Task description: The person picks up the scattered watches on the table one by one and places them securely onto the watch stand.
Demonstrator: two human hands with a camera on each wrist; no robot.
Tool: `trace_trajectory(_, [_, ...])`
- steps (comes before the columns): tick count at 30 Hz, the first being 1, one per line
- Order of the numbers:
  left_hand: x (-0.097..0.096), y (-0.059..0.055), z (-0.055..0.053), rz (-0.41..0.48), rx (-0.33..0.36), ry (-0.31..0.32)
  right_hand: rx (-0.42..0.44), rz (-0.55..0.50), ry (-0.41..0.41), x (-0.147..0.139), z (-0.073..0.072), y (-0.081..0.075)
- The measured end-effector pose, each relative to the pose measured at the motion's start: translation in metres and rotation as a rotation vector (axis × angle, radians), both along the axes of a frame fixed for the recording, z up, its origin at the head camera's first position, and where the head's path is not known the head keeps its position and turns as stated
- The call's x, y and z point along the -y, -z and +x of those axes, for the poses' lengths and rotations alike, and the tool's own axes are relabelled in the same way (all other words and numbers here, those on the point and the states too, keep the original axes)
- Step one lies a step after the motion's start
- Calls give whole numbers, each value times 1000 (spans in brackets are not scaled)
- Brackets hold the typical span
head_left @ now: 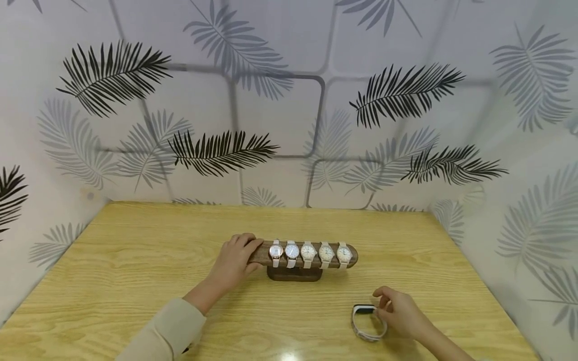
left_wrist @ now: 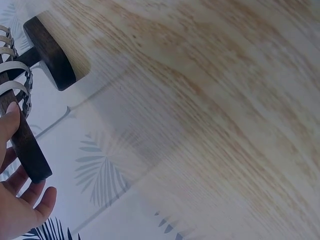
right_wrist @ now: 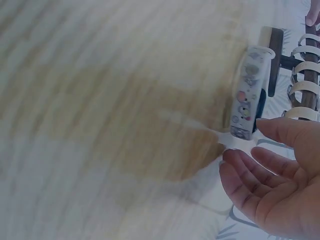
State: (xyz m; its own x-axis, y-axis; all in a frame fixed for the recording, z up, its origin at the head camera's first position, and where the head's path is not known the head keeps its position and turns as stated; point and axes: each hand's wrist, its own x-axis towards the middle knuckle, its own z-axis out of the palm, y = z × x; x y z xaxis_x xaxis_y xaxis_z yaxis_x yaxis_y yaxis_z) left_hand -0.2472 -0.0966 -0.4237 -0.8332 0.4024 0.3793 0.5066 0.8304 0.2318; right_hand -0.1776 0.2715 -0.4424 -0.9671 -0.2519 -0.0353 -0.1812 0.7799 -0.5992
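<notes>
A dark wooden watch stand (head_left: 295,274) holds several round-faced wristwatches (head_left: 309,252) with pale straps along its bar. My left hand (head_left: 235,258) grips the bar's left end; the left wrist view shows the thumb on one side of the bar (left_wrist: 31,150) and fingers around the other. At the front right, a smart band (head_left: 368,336) with a dark screen stands on its edge, its strap looped. The strap (right_wrist: 246,95) has a printed cartoon pattern. My right hand (head_left: 402,313) is beside the band, thumb close against it and fingers loosely bent, a gap between them.
The stand and band are on a light wood-grain table (head_left: 158,240). Behind and at both sides hangs a pale backdrop (head_left: 280,115) with leaf prints. A small dark object shows by the left sleeve (head_left: 169,326).
</notes>
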Motion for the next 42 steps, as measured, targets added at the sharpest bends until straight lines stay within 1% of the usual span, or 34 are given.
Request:
trace_trajectory(2, [0,0,0,-3,-4,2,2,-9,-17,-1,2,3])
trace_trajectory(7, [2,2,1,1,-19,-1,-34,-2,-18,3,2,5])
trace_trajectory(9, [2,3,3,19,-7,0,-45,-1,-9,5,2,6])
trace_trajectory(12, [3,4,8,52,20,-9,-49,-9,4,7,2,8])
trace_trajectory(15, [4,4,15,85,27,-40,-40,-27,22,11,1,8])
trace_trajectory(17, [4,5,21,116,24,-79,-51,-43,35,15,1,7])
trace_trajectory(20, [2,8,29,184,44,-137,-56,-88,70,22,0,5])
trace_trajectory(25, [-3,11,46,342,115,-229,-40,-191,115,37,-2,2])
trace_trajectory(27, [-6,12,53,396,164,-259,-39,-215,123,45,-3,1])
trace_trajectory(30, [-12,13,62,433,266,-278,-29,-248,133,56,-1,-1])
trace_trajectory(31, [-15,14,65,436,294,-271,-25,-261,131,60,-1,-2])
trace_trajectory(33, [-21,13,70,428,335,-235,-17,-293,132,68,1,-4])
trace_trajectory(36, [-33,12,76,406,368,-139,-3,-346,139,81,3,-6])
trace_trajectory(39, [-47,11,80,383,384,-29,1,-393,159,95,6,-6])
trace_trajectory(42, [-61,9,82,376,431,45,-4,-447,174,110,7,-6])
